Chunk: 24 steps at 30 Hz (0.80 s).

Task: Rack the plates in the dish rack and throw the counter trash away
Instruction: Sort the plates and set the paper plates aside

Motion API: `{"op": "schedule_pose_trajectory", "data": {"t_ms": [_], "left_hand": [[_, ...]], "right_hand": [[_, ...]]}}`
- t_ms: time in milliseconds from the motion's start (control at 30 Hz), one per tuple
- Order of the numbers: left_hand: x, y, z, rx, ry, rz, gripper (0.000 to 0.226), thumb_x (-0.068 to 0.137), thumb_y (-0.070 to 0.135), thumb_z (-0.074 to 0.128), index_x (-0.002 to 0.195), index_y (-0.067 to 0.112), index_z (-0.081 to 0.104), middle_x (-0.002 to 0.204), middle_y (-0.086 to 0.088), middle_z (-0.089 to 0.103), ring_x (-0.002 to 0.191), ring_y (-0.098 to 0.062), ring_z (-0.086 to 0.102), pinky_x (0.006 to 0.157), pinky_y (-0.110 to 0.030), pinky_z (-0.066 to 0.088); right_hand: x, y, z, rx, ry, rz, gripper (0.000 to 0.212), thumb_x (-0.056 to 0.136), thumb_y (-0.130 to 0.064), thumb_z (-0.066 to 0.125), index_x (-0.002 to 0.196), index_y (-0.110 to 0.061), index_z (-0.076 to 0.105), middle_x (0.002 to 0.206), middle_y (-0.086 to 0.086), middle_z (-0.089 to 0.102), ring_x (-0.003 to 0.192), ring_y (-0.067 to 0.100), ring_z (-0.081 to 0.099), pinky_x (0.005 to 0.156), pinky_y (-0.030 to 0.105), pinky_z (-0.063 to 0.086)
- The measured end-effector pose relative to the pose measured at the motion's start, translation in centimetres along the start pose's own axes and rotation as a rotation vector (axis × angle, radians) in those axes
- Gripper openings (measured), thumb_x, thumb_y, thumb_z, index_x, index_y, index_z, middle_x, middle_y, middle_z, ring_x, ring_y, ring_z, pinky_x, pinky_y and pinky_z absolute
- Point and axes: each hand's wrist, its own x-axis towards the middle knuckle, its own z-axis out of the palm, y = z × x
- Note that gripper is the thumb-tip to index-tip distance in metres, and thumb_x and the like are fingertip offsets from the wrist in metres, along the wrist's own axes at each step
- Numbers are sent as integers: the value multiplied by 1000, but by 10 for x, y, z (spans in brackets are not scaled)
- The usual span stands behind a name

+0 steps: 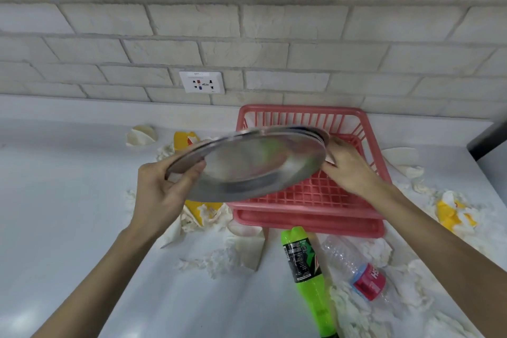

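I hold a stack of steel plates [252,164] tilted in the air, over the left part of a pink plastic dish rack [354,123]. My left hand [164,192] grips the stack's near left rim, thumb on top. My right hand [348,167] holds the right rim, above the rack's grid floor. Trash lies on the white counter [68,200]: crumpled tissues [230,258], a yellow wrapper [186,138], a green bottle [307,277] and a clear bottle with a red label [359,269].
More tissues and a yellow wrapper [452,214] lie right of the rack. A wall socket [201,82] sits in the white brick wall behind. A dark object [488,137] stands at the counter's far right edge.
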Motion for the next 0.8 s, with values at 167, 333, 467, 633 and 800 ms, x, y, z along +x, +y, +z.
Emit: {"op": "schedule_pose_trajectory", "data": {"t_ms": [167,333,467,633,800], "left_hand": [[2,-8,-10,-124,142,-221,18,91,6,69,83,23,70,73,24,71,74,6,66,68,-11,49],[-3,-17,-19,-220,227,-336,9,89,6,71,86,15,72,77,12,75,78,-8,71,69,-23,55],[-13,-22,-28,-285,281,-424,7,86,4,73,87,11,72,79,7,76,77,-13,71,70,-27,55],[-38,-29,-49,-322,371,-553,10,75,20,77,83,15,75,87,-8,76,84,-30,71,83,-50,55],[-60,-36,-74,-309,443,-625,3,76,19,76,79,19,77,86,-8,76,84,-29,71,84,-53,55]], "right_hand": [[-11,-17,-5,-39,132,-19,59,84,-16,63,140,-11,46,137,12,52,127,32,48,107,44,40],[-30,-44,-11,125,246,-123,67,78,2,59,141,-14,45,139,1,49,133,15,41,113,23,25],[-38,-77,-11,296,268,-231,65,78,3,52,142,-10,46,142,-2,49,135,6,39,114,15,23],[-28,-112,3,474,150,-263,60,91,-6,55,147,-16,39,148,-7,43,138,-1,33,115,16,22],[-13,-159,30,542,64,-289,57,98,-20,56,150,-21,33,145,-26,34,133,-16,29,110,9,22]]}}
